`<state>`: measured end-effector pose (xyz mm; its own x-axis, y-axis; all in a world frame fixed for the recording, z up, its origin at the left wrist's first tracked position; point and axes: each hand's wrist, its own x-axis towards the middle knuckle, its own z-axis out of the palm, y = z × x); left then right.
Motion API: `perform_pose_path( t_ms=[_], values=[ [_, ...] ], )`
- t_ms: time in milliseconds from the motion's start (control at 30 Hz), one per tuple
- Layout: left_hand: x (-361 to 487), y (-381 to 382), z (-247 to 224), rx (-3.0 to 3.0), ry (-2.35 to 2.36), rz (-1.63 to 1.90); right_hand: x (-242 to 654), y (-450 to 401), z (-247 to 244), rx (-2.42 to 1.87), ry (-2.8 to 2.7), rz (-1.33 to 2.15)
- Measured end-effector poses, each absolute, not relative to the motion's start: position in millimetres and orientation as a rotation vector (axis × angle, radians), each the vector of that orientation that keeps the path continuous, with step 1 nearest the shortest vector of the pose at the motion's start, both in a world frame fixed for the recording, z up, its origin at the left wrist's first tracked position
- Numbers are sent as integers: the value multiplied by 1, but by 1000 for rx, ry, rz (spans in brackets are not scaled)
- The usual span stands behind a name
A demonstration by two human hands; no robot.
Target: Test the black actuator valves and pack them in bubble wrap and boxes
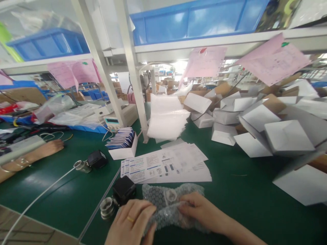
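In front of me lies a bundle of clear bubble wrap [168, 217]. Something dark with a pale ring-shaped part shows through the plastic; its kind is blurred. My left hand [134, 219], a ring on one finger, curls its fingers over the bundle's left side. My right hand [198, 209] pinches the wrap's fold from the right. Just beyond my left hand sits a motorized valve, a black box [124, 189] with a metal threaded fitting [107, 207], unwrapped on the green table [230, 211].
Printed sheets [163, 163] lie beyond the bundle, near a white box of booklets [124, 151]. Bubble-wrap sheets [166, 119] are stacked behind. White cartons [288, 136] pile up at right. A second valve [97, 159] with a cable and another person's arm [33, 154] are at left.
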<state>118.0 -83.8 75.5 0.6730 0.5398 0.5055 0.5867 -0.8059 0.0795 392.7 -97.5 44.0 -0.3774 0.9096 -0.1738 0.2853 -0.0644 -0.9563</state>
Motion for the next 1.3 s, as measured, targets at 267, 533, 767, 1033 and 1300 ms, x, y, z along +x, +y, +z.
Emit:
perform_pose_path(
  t_ms=[267, 533, 767, 1033, 1300],
  values=[
    [177, -68, 64, -3000, -1645, -605, 406, -107, 59, -1437, -1717, 857],
    [188, -54, 63, -3215, -2334, -1478, 416, -127, 89, -974, -2086, -559],
    [228, -63, 89, -2857, -2692, -1965, 421, -116, 49, -927, -1320, 1033],
    [312, -52, 110, -3199, -1664, -1520, 437, -117, 75, -526, -743, 1424],
    [422, 10, 141, -3226, -955, -1351, 494, -109, 12, -572, -609, 1456]
  ],
)
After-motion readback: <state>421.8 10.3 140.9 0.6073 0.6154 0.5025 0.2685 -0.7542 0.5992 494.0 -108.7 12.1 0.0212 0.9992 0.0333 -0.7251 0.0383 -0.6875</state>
